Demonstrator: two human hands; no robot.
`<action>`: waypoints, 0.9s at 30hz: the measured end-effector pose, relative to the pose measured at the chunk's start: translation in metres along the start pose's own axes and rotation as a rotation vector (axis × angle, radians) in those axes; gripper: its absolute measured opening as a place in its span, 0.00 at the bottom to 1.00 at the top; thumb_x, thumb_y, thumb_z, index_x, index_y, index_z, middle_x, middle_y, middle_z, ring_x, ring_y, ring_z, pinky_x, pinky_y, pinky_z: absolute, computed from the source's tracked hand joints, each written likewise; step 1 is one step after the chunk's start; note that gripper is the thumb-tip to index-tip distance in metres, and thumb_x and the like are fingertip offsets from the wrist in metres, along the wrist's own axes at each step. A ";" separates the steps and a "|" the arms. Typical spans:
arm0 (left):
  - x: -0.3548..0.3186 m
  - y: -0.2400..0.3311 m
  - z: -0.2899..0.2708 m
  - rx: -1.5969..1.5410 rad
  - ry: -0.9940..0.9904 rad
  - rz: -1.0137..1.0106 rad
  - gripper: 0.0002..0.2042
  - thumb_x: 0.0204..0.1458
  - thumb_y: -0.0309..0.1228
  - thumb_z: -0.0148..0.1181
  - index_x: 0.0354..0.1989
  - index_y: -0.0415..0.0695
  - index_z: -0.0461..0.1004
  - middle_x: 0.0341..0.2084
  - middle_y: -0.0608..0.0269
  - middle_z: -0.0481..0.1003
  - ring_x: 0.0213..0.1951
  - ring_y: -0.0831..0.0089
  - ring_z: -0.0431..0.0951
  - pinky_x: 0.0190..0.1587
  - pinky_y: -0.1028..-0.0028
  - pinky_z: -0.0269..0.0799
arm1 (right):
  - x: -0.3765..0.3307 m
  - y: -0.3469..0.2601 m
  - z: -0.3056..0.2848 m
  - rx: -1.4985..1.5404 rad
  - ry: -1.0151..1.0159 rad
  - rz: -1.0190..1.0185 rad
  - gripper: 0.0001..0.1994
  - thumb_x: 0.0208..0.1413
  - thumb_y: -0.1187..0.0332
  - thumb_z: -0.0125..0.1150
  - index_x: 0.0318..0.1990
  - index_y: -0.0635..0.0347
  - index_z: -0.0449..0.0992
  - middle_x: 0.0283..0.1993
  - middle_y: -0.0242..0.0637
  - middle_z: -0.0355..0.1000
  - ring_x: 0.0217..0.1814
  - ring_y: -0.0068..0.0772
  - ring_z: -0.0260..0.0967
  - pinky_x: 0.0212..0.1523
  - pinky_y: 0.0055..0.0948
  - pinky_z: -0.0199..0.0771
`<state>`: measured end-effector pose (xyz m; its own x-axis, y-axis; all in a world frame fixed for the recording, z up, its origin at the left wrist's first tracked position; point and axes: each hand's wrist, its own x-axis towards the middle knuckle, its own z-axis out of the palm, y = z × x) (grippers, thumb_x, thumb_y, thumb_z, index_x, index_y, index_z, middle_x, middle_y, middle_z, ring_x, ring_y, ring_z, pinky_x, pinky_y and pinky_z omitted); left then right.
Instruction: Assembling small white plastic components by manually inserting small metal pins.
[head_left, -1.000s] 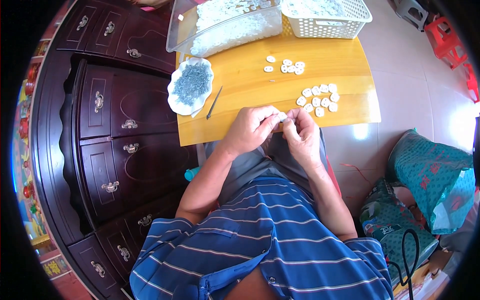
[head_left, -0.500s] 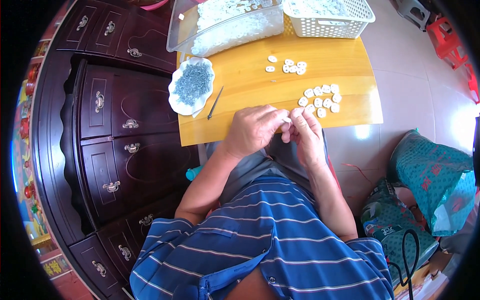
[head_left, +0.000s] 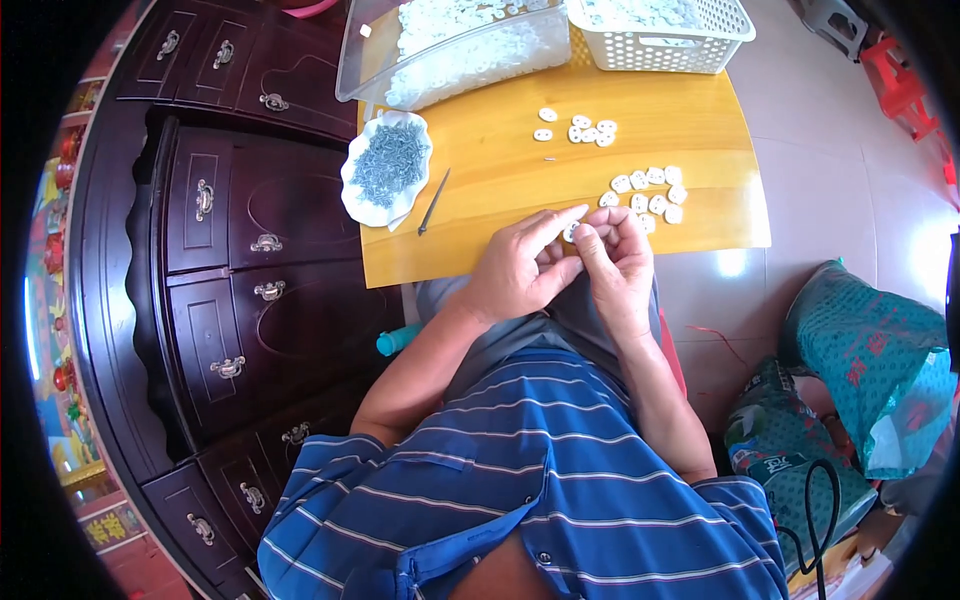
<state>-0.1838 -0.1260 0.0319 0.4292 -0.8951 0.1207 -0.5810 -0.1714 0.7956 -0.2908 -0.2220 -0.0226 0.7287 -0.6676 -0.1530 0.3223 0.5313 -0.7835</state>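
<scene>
My right hand (head_left: 622, 262) pinches a small white oval piece with dark holes (head_left: 571, 232) between thumb and fingers, just above the table's near edge. Beside it, my left hand (head_left: 522, 262) has its index finger and thumb spread apart around the piece, gripping nothing that I can see. Close to my right fingertips lies a group of several like white two-holed pieces (head_left: 657, 204). Farther back is a smaller cluster of them (head_left: 589, 134). One tiny metal pin (head_left: 549, 158) rests between the groups. A dark pointed tool (head_left: 433, 203) lies left of my hands.
On the yellow wooden table (head_left: 480, 180), a white scalloped dish (head_left: 425, 140) holds many thin metal pins. A clear bin (head_left: 480, 72) and a perforated white basket (head_left: 668, 55), both full of white pieces, stand at the back. Dark drawers (head_left: 290, 210) flank the left; teal bags (head_left: 870, 350) sit right.
My left thumb and index finger have moved apart, where before they were at the fingertips of my right hand. The white piece now shows its holed face in my right hand.
</scene>
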 end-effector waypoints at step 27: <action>0.036 0.008 0.038 0.185 0.133 0.146 0.19 0.55 0.18 0.54 0.56 0.39 0.77 0.42 0.46 0.80 0.41 0.48 0.81 0.44 0.61 0.79 | 0.011 -0.009 -0.011 0.243 0.121 0.107 0.04 0.69 0.72 0.56 0.47 0.59 0.74 0.41 0.29 0.76 0.40 0.17 0.73 0.40 0.20 0.73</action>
<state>-0.1991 -0.1750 0.0199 0.4117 -0.8561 0.3123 -0.7543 -0.1279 0.6440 -0.2923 -0.2393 -0.0238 0.6939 -0.6503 -0.3092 0.3932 0.7019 -0.5939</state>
